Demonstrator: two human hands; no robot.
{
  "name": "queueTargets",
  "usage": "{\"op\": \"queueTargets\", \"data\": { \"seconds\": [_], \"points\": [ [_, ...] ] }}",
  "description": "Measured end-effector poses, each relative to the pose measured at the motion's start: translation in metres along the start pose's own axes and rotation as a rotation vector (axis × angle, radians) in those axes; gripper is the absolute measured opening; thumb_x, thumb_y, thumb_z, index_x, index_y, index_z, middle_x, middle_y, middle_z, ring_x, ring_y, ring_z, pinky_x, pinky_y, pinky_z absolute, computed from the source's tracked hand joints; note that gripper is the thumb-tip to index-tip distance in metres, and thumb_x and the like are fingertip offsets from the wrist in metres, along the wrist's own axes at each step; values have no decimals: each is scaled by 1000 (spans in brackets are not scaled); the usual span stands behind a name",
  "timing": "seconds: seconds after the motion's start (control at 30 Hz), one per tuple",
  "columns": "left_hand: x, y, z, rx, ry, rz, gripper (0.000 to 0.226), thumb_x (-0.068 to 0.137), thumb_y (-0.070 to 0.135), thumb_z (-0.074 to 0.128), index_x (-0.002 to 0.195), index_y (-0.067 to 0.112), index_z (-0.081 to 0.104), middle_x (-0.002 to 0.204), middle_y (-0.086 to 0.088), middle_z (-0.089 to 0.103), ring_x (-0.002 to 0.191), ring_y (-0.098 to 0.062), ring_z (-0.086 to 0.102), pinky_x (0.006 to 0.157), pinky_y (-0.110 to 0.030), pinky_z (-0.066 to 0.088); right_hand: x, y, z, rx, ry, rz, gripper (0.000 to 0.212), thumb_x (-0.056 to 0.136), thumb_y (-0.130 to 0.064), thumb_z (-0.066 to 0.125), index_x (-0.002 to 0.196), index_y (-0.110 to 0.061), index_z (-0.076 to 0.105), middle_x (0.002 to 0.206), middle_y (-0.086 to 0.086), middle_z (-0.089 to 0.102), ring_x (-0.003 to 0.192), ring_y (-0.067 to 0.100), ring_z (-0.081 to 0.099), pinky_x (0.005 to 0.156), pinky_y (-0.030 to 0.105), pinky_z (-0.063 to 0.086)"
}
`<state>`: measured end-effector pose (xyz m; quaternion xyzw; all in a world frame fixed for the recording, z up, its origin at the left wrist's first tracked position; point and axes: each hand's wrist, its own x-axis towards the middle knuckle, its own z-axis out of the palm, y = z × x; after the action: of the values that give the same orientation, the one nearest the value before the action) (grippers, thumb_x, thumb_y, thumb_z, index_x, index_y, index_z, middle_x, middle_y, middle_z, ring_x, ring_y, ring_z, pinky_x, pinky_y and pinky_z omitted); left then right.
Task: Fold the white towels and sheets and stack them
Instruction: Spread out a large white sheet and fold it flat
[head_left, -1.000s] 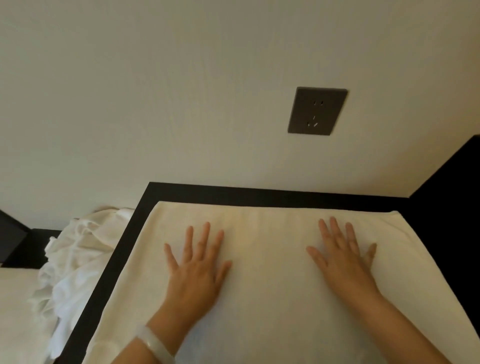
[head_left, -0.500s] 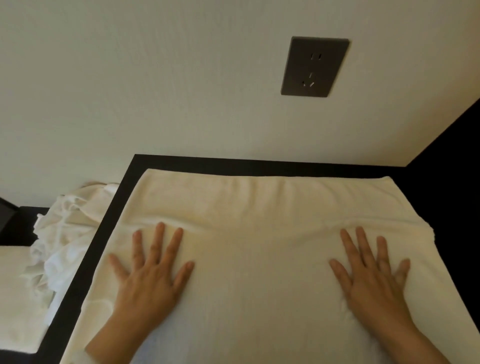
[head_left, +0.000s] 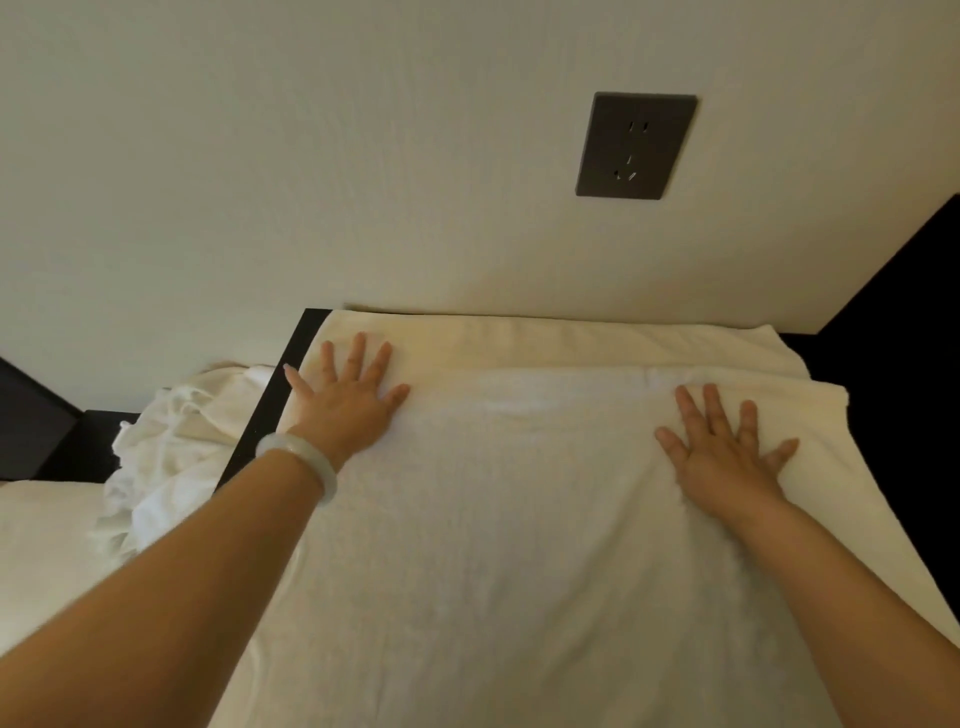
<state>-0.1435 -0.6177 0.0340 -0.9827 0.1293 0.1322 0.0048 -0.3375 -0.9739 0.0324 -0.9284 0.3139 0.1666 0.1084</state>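
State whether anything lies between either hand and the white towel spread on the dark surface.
Nothing visible does. The left hand and the right hand both lie flat, fingers spread, directly on the towel.

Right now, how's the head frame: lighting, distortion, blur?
Head view: dim, warm light, towel detail washed flat; wide-angle stretch swells the arms near the bottom edge; left hand and right hand slightly soft; outlet fairly crisp, no glare; dark surface crushed to black.

The person's forearms are bare to the bottom edge of the view, as are the left hand (head_left: 345, 410) and right hand (head_left: 727, 457). A smooth, thick, milky-white bangle (head_left: 311, 462) circles the left wrist.
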Motion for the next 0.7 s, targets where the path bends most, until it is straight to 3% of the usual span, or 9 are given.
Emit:
{"op": "queueTargets", "data": {
  "seconds": [0.1, 0.27, 0.5, 0.7],
  "points": [
    [-63, 22, 22, -98, 98, -21, 73, 84, 75, -7, 149, 45, -21, 160, 6, -27, 148, -33, -22, 108, -71, -12, -23, 6, 9, 19, 45, -15, 70, 90, -73, 9, 152, -47, -11, 164, -12, -16, 150, 27, -17, 115, 66, -6],
    [-133, 24, 56, -102, 25, -88, 72, 82, 78, -5, 141, 49, -33, 159, 2, -31, 145, -39, -27, 110, -73, -9, -60, 6, 43, -77, 137, -30, 79, 78, -73, -11, 151, -45, -18, 163, -12, -19, 150, 24, -19, 116, 64, -6],
    [-65, 12, 42, -88, 40, -10, 72, 83, 80, -1, 144, 50, -28, 161, 4, -26, 146, -41, -22, 108, -76, -6, -9, -4, 33, -64, 147, -37, 79, 78, -76, -13, 150, -45, -19, 163, -10, -20, 150, 26, -20, 112, 68, -12],
    [-11, 20, 5, -135, -91, -28, 72, 90, 76, 12, 150, 48, -15, 161, 6, -26, 146, -39, -23, 109, -74, -8, 28, -39, -12, -1, 15, -8, 69, 97, -68, 14, 156, -39, -8, 164, -7, -17, 151, 31, -15, 113, 70, -5]
  ]
}}
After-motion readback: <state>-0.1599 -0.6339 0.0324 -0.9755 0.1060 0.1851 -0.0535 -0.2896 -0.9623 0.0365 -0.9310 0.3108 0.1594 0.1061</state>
